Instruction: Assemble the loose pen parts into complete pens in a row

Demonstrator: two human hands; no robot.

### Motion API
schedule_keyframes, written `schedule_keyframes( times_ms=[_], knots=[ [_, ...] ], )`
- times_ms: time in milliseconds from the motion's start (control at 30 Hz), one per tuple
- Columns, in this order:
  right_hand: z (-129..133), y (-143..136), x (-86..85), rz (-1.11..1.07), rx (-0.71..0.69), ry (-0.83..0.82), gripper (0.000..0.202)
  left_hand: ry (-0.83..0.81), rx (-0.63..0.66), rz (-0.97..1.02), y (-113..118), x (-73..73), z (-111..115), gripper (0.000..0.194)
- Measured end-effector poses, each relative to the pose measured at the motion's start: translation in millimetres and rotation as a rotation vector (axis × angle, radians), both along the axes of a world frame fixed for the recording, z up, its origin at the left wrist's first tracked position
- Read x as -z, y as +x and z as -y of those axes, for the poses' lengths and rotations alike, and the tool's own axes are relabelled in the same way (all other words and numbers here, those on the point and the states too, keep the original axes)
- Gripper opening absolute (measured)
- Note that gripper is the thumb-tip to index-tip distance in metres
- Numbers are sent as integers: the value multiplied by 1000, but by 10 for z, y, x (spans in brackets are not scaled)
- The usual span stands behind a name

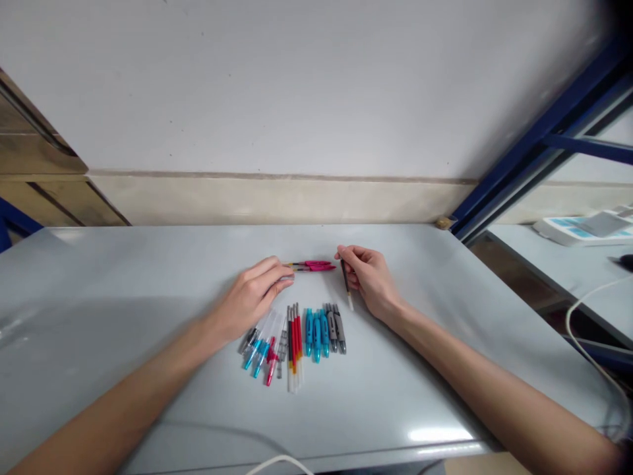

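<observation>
Head view: our right hand (370, 276) pinches a refill (345, 282) by one end, so below those fingers it could swivel; left hand's (253, 295) grip, can't tell.

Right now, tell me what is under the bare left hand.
The smooth grey tabletop shows around the left hand; two slender pink pen parts lie beside its grip. Whatever the palm and grip cover cannot be seen.

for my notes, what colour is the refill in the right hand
Black refill, whitish at one end; best in head view.
</observation>
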State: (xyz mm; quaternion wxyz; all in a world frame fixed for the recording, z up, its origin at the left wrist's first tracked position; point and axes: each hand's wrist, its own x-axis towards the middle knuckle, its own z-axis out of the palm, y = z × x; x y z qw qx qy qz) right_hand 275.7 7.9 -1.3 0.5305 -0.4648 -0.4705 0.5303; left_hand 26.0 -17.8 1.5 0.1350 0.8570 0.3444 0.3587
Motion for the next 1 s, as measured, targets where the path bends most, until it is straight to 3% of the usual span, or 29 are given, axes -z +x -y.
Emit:
schedule_keyframes(
  times_ms=[233,733,1000],
  knots=[
    [28,-30,-9,-118,-24,35,27,38,-2,-31,-35,23,-6,13],
    [30,-31,11,-134,1,68,28,71,-76,-34,-29,19,-19,10],
    [276,-218,-146,35,-228,152,23,50,-102,1,16,27,32,14]
  ],
)
